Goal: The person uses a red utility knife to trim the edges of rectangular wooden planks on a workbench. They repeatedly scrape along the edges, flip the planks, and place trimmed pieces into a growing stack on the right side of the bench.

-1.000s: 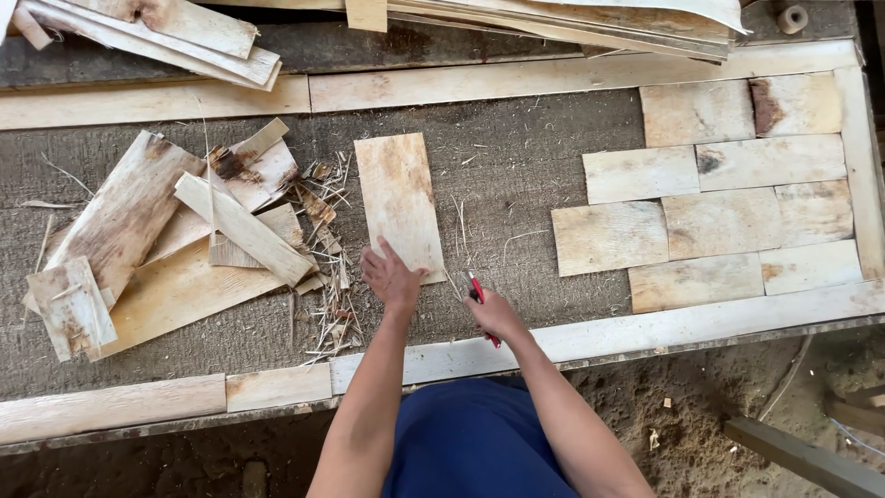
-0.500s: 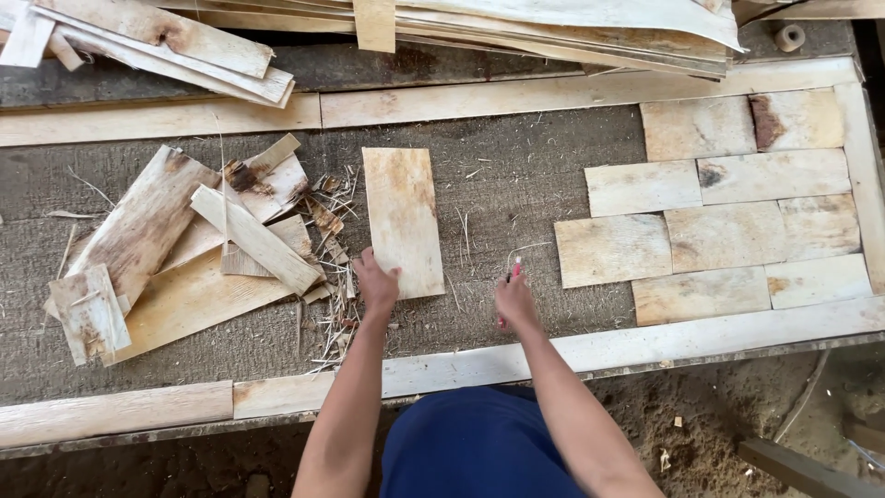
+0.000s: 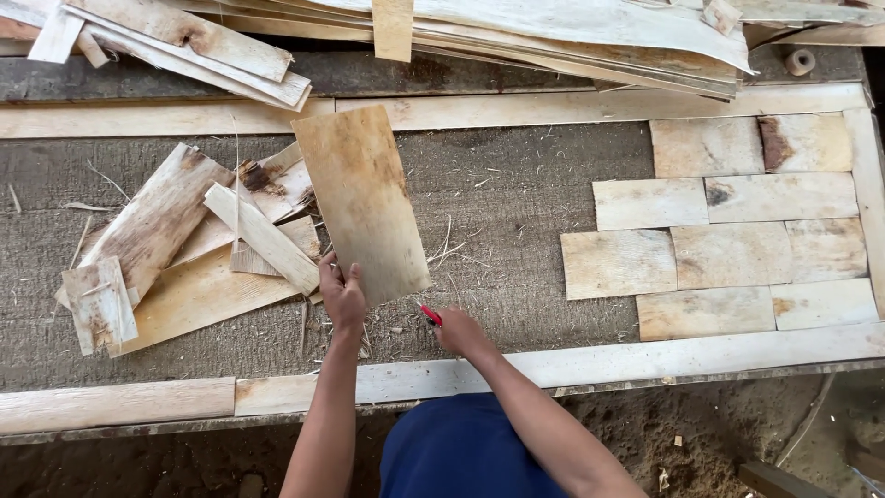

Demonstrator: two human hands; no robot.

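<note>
Packages: none in view.
Labels: none in view.
Signs: none in view.
Screens: none in view.
Surfaces seen: bare, unmarked wood throughout; no printing visible.

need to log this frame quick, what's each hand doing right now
Left hand: closed on the lower edge of the wood sheet.
Right hand: closed around a red-handled tool; its tip is hidden.

A: What sort of place is this?
B: A rough woodworking shop: veneer sheets (image 3: 553, 32) stacked at 12 o'clock, offcuts (image 3: 184, 249) at 9, trimmed pieces (image 3: 728, 231) laid out at 3, sawdust floor (image 3: 645, 433) below the surface (image 3: 516, 184).
</note>
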